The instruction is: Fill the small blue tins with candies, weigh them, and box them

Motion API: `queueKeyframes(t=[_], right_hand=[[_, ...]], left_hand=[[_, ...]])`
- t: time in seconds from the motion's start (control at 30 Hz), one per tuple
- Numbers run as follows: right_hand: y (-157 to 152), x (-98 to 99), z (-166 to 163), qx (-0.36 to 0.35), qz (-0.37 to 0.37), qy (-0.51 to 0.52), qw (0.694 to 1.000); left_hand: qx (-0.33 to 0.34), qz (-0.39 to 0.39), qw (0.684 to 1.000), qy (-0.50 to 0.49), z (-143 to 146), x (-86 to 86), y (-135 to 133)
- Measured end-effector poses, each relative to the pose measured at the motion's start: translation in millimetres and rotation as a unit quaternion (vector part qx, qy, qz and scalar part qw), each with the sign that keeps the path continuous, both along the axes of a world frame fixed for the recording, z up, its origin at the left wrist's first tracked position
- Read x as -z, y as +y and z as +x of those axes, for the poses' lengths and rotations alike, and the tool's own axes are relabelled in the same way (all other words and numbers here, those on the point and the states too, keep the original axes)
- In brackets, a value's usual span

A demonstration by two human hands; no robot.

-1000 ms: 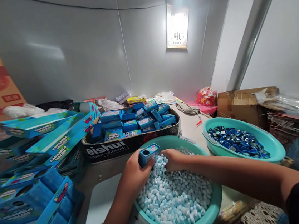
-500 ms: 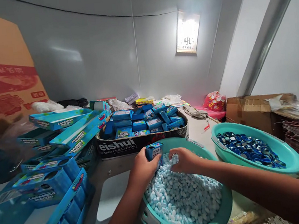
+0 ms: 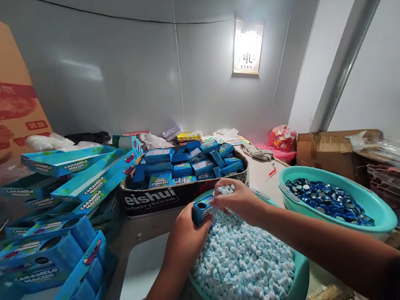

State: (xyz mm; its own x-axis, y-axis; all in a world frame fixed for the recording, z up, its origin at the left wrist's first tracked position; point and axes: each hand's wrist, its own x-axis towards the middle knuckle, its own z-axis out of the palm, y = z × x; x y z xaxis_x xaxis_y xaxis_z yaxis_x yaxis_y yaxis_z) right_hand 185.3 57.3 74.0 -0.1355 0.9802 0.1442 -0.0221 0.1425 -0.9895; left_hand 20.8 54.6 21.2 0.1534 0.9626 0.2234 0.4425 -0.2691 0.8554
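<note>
My left hand (image 3: 187, 228) is wrapped round a small blue box (image 3: 204, 209), held over the left rim of a teal basin (image 3: 303, 278). The basin is heaped with small pale blue and white candies (image 3: 249, 264). Cupped just right of the box, my right hand (image 3: 240, 201) holds a clump of candies (image 3: 226, 190) close to the box's top. Whether any candy is going into the box cannot be made out. Behind both hands stands a black carton (image 3: 155, 204) piled with similar blue boxes (image 3: 182, 169).
A second teal basin (image 3: 383, 208) at right holds blue and silver round lids (image 3: 326, 198). Blue display trays (image 3: 81, 187) are stacked at left, several filled with boxes. A white flat-topped device (image 3: 141, 267) lies left of the candy basin. Brown cardboard (image 3: 325, 152) stands far right.
My right hand has risen out of the candy heap with a handful and moved left to the box. My left hand still grips the box. The view has shifted slightly.
</note>
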Motion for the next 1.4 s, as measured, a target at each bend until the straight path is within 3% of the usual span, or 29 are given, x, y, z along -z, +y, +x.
queueKeyframes(t=[0.17,0.33,0.6,1.4], right_hand=[[20.7,-10.8,-18.5,-0.011,0.021,0.110,0.994],[28.6,-3.5,-36.7,0.017,0.038,0.188,0.981],[29.9,13.5,-37.6,0.009,0.056,0.177,0.983],[27.7,12.5,-34.5,-0.013,0.047,0.181,0.982]], left_hand=[[-0.009,-0.021,0.999,0.032,-0.4,-3.1,-2.6],[0.008,0.026,0.998,0.057,3.0,-3.4,-5.9],[0.029,0.003,0.996,0.089,5.2,0.7,-5.9],[0.030,0.021,0.996,0.080,6.1,-3.9,-11.3]])
